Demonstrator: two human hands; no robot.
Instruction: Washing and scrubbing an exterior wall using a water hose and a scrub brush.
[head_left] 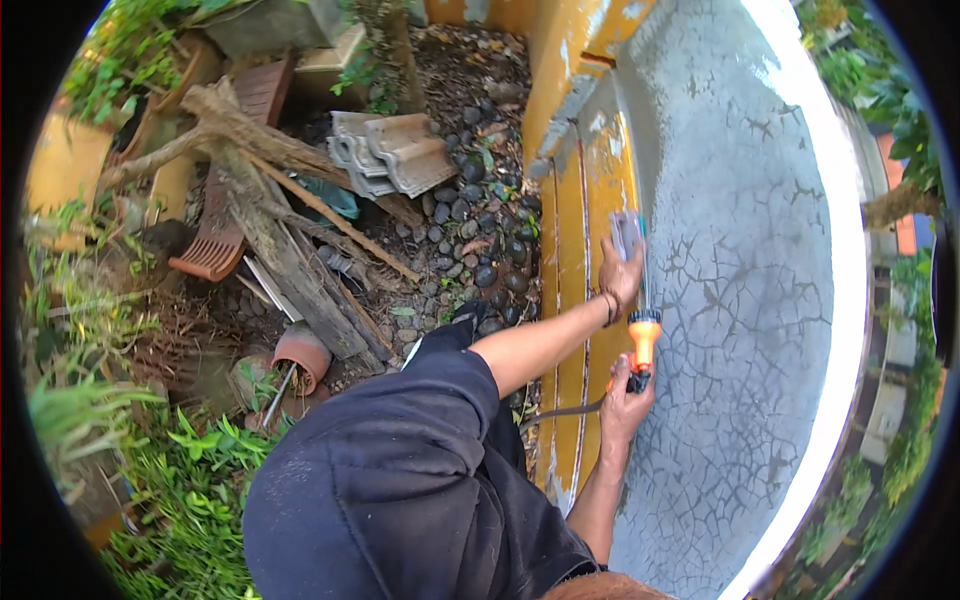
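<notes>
Nearest the lens: dark navy cloth sleeve and shoulder (400, 480), filling the 6 to 7 o'clock zone, both bare forearms running from it toward 3 o'clock.

Right hand (625, 400): fingers clenched round the dark grip of an orange plastic hose spray nozzle (643, 340), nozzle head aimed toward 12 o'clock. Thin dark hose (560, 412) trails off the grip toward 9 o'clock, passing behind the sleeve.

Left hand (620, 275), dark band on the wrist: fingers grasping a pale grey scrubbing pad (627, 232), pressed flat on the wall just at 12 o'clock from the nozzle. Hands near each other, not touching.

Work surface: cracked grey curved concrete wall face (740, 280), right of centre, bright sunlit rim at 3 o'clock. Yellow-painted concrete band (572, 240), chipped, borders it on the 9 o'clock side.

Ground at 11 to 12 o'clock: dark round pebbles (480, 230), stacked grey roof tiles (390, 150), rotting timber planks (280, 250). Terracotta clay pot (302, 352) lying on its side at 8 o'clock, green weeds (190, 480) beyond.
</notes>
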